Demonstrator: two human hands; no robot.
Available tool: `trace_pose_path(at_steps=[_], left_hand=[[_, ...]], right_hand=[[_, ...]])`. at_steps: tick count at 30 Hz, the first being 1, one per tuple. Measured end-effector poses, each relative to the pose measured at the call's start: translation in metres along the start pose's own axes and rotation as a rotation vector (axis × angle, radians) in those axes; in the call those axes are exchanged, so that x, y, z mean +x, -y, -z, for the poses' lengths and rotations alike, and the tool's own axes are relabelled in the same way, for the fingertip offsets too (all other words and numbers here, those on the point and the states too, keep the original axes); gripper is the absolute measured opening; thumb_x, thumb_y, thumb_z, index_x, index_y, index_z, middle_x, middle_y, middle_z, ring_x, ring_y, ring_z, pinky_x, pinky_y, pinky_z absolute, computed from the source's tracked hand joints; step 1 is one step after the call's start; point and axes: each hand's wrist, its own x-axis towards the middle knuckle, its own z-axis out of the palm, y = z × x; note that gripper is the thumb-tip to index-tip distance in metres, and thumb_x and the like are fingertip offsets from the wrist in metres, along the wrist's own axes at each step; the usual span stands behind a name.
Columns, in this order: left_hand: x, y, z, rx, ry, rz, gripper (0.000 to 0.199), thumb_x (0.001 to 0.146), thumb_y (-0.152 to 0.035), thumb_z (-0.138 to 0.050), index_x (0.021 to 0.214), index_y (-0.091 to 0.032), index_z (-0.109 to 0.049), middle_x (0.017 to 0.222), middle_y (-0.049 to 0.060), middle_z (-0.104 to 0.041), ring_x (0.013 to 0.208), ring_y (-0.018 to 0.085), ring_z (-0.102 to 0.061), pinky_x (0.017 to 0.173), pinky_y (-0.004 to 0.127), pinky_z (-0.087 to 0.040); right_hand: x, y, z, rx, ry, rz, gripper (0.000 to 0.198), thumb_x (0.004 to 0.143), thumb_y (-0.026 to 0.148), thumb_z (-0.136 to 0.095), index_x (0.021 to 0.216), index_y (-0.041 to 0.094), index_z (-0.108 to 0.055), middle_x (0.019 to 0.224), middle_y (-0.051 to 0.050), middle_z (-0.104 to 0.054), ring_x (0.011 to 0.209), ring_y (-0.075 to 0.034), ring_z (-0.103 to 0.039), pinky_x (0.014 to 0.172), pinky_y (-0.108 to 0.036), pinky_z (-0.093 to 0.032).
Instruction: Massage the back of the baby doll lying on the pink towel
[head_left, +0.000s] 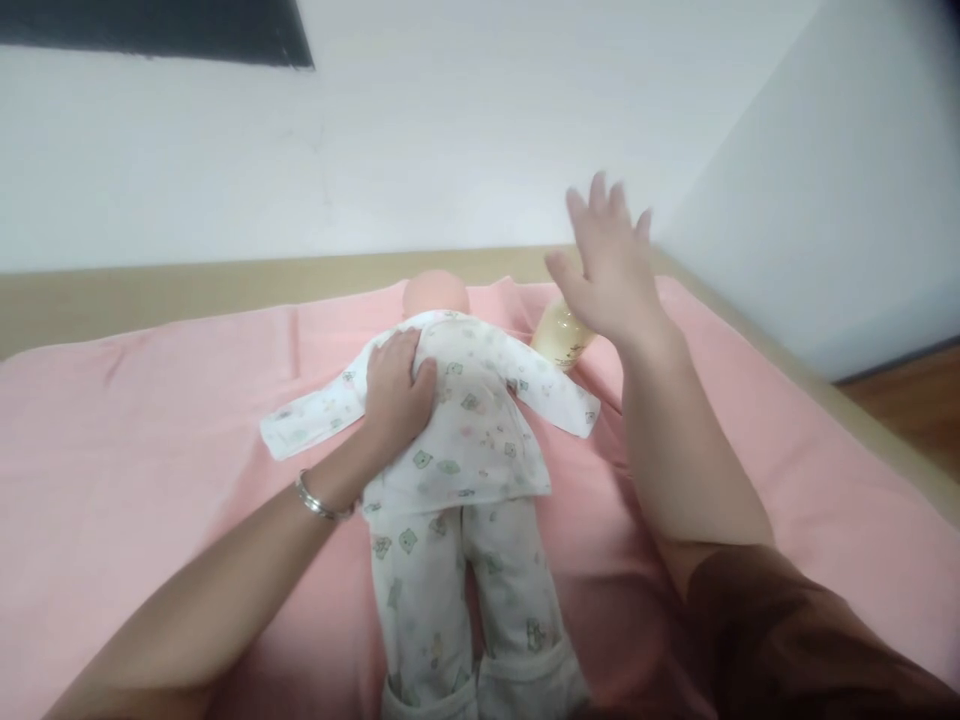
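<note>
A baby doll (480, 430) in white printed pyjamas lies on a pink sheet, its bald head (436, 292) pointing away from me and its sleeves spread. My left hand (397, 390) rests on the left side of the doll's top, fingers together and laid flat; a silver bangle circles that wrist. Raised in the air on the right, my right hand (607, 265) has its fingers spread and holds nothing. Partly hidden behind it is a yellowish bottle (564, 335), lying beside the doll's right-hand sleeve.
The pink sheet (150, 440) covers a table with a pale wooden edge (135, 300). A white wall (450, 150) rises behind it, and another white surface (840, 200) stands at the right. A dark panel (150, 25) shows at top left.
</note>
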Motion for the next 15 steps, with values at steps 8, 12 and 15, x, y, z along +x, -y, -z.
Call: trace_pose_path(at_steps=[8,12,15], left_hand=[[-0.002,-0.021,0.014,-0.291,0.08,0.145,0.055,0.087,-0.039,-0.051,0.139,-0.021,-0.055,0.161,0.009,-0.041,0.156,0.033,-0.025,0.131,0.06,-0.019],[0.004,-0.064,0.016,-0.866,0.135,0.1,0.05,0.093,-0.041,-0.041,0.135,-0.019,-0.057,0.147,0.009,-0.058,0.142,0.029,-0.05,0.121,0.053,-0.043],[0.027,-0.093,0.007,-1.096,0.332,0.192,0.055,0.098,-0.044,-0.026,0.136,-0.017,-0.055,0.142,0.013,-0.06,0.139,0.029,-0.054,0.114,0.051,-0.052]], right_hand=[[0.003,0.009,-0.005,0.081,0.226,-0.168,0.062,0.103,0.061,-0.02,0.076,0.021,-0.059,0.072,-0.008,-0.066,0.069,-0.025,-0.062,0.065,-0.035,-0.042],[0.006,0.008,-0.003,0.058,0.228,-0.196,0.066,0.103,0.065,-0.018,0.071,0.021,-0.057,0.072,-0.007,-0.066,0.067,-0.024,-0.06,0.063,-0.033,-0.037],[0.008,0.007,-0.007,0.046,0.217,-0.192,0.072,0.103,0.067,-0.015,0.078,0.02,-0.064,0.084,-0.01,-0.071,0.08,-0.027,-0.065,0.068,-0.034,-0.04]])
